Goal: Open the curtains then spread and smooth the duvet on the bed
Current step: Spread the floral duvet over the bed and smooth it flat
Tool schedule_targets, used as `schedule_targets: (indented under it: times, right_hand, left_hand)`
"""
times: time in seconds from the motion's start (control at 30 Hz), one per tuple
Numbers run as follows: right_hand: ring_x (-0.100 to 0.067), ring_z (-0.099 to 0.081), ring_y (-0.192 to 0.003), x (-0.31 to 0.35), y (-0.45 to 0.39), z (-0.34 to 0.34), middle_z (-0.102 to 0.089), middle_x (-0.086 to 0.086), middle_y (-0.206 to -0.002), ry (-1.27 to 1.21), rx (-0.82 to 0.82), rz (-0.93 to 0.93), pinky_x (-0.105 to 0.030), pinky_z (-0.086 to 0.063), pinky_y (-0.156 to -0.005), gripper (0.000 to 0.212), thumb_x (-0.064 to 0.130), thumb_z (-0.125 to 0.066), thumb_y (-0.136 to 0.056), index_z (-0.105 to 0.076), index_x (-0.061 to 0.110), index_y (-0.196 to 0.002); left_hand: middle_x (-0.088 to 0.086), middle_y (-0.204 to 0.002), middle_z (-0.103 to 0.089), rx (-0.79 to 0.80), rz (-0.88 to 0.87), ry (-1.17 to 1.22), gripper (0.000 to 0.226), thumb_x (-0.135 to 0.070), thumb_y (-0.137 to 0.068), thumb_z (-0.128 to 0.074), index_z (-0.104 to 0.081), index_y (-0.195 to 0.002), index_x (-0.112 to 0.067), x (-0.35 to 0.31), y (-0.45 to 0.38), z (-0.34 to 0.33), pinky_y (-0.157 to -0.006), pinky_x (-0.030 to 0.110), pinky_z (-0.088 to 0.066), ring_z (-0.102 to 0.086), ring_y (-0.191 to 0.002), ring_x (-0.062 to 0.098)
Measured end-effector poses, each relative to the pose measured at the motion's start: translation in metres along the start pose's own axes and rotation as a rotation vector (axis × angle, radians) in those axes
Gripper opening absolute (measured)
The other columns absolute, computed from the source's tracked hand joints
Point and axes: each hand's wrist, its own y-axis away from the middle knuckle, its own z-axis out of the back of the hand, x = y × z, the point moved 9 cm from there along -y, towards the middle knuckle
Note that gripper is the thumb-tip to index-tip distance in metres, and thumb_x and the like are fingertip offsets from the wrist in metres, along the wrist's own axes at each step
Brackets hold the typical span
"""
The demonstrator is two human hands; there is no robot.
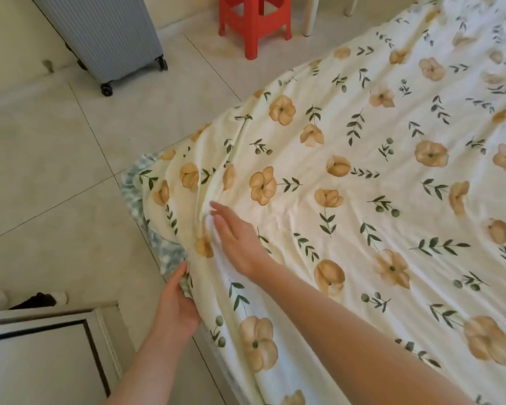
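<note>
A cream duvet (362,176) printed with tan flowers and green sprigs lies spread over the bed, filling the right of the view. Its near left corner is bunched into folds. My right hand (234,238) lies flat and open on those folds, fingers pointing away from me. My left hand (177,302) grips the duvet's hanging edge at the bed's side, fingers tucked under the fabric. A blue-and-white patterned sheet (132,188) peeks out beneath the duvet at the corner. No curtains are in view.
Pale floor tiles (56,171) spread to the left. A grey ribbed suitcase (105,33) on wheels stands at the top left, a red plastic stool (254,19) at the top middle. A white cabinet top (35,355) sits at the bottom left, close to my left arm.
</note>
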Motion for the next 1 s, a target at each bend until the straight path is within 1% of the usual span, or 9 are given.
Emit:
schedule_targets:
  times: [0.07, 0.17, 0.3, 0.4, 0.53, 0.63, 0.87, 0.93, 1.0]
  right_hand:
    - [-0.014, -0.048, -0.131, 0.013, 0.026, 0.057, -0.055, 0.001, -0.14, -0.004, -0.14, 0.043, -0.026, -0.036, -0.103, 0.043, 0.037, -0.031, -0.105, -0.042, 0.025, -0.145]
    - [-0.019, -0.048, -0.132, -0.031, 0.014, 0.118, -0.054, -0.003, -0.141, 0.1, -0.325, -0.108, -0.032, -0.038, -0.106, 0.044, 0.034, -0.033, -0.104, -0.044, 0.017, -0.143]
    - [-0.029, -0.042, -0.132, -0.076, 0.017, 0.2, -0.046, -0.014, -0.143, 0.265, -0.527, -0.253, -0.041, -0.036, -0.105, 0.048, 0.031, -0.031, -0.102, -0.038, 0.007, -0.143]
    - [-0.039, -0.033, -0.136, -0.118, 0.017, 0.255, -0.036, -0.025, -0.147, 0.375, -0.66, -0.461, -0.048, -0.029, -0.113, 0.054, 0.031, -0.03, -0.103, -0.029, -0.002, -0.146]
    - [-0.044, -0.032, -0.135, -0.147, 0.013, 0.285, -0.033, -0.03, -0.147, 0.408, -0.805, -0.722, -0.051, -0.028, -0.112, 0.061, 0.04, -0.029, -0.101, -0.026, -0.002, -0.144]
    - [-0.045, -0.023, -0.14, -0.152, 0.002, 0.278, -0.023, -0.027, -0.155, 0.438, -0.805, -0.862, -0.055, -0.021, -0.114, 0.066, 0.049, -0.026, -0.099, -0.019, 0.007, -0.15]
    - [-0.042, -0.005, -0.148, -0.13, -0.04, 0.253, -0.005, -0.02, -0.162, 0.36, -0.803, -0.955, -0.055, -0.005, -0.119, 0.072, 0.057, -0.019, -0.097, -0.005, 0.018, -0.156]
    - [-0.041, 0.0, -0.149, -0.093, -0.082, 0.202, 0.001, -0.019, -0.163, 0.464, -0.677, -0.785, -0.056, -0.003, -0.119, 0.073, 0.056, -0.019, -0.097, 0.002, 0.018, -0.156]
    - [-0.041, 0.005, -0.149, -0.033, -0.132, 0.1, 0.009, -0.019, -0.162, 0.741, -0.404, -0.361, -0.057, -0.004, -0.119, 0.071, 0.036, -0.032, -0.1, 0.007, 0.014, -0.155]
  left_hand:
    - [0.008, -0.081, -0.075, -0.053, -0.029, 0.001, 0.03, -0.041, -0.09, -0.059, -0.073, -0.093, -0.014, -0.012, -0.008, -0.006, -0.066, 0.036, -0.055, -0.072, -0.075, 0.022]
    - [0.012, -0.101, -0.072, -0.071, -0.034, -0.027, 0.038, -0.049, -0.087, -0.061, -0.067, -0.102, -0.015, -0.035, -0.023, -0.026, -0.074, 0.043, -0.05, -0.067, -0.095, 0.028]
    - [0.007, -0.099, -0.074, -0.119, -0.147, -0.085, 0.044, -0.049, -0.077, -0.073, -0.065, -0.109, -0.02, -0.094, -0.048, -0.048, -0.078, 0.047, -0.054, -0.068, -0.092, 0.027]
    - [0.002, -0.106, -0.069, -0.341, -0.435, -0.259, 0.048, -0.034, -0.077, -0.077, -0.058, -0.117, -0.016, -0.169, -0.047, -0.057, -0.078, 0.037, -0.055, -0.067, -0.091, 0.021]
    - [-0.009, -0.09, -0.063, -0.424, -0.933, -0.444, 0.015, -0.03, -0.086, -0.063, -0.055, -0.094, -0.021, -0.26, -0.011, -0.078, -0.069, 0.023, -0.052, -0.064, -0.081, 0.005]
    - [0.009, -0.098, -0.065, -0.561, -0.766, -0.535, 0.018, -0.027, -0.084, -0.062, -0.056, -0.093, -0.013, -0.261, -0.057, -0.026, -0.071, 0.035, -0.049, -0.064, -0.087, 0.024]
    - [0.022, -0.084, -0.06, -0.714, -0.539, -0.624, 0.01, -0.01, -0.086, -0.05, -0.051, -0.076, -0.008, -0.258, -0.105, 0.033, -0.067, 0.041, -0.046, -0.057, -0.078, 0.033]
    - [0.024, -0.113, -0.062, -0.747, -0.592, -0.686, 0.02, -0.01, -0.086, -0.048, -0.055, -0.104, -0.002, -0.276, -0.096, 0.03, -0.086, 0.045, -0.048, -0.06, -0.103, 0.04]
    - [0.015, -0.126, -0.057, -0.702, -0.728, -0.762, 0.037, -0.013, -0.09, -0.048, -0.048, -0.126, -0.006, -0.288, -0.082, 0.008, -0.097, 0.043, -0.042, -0.054, -0.115, 0.034]
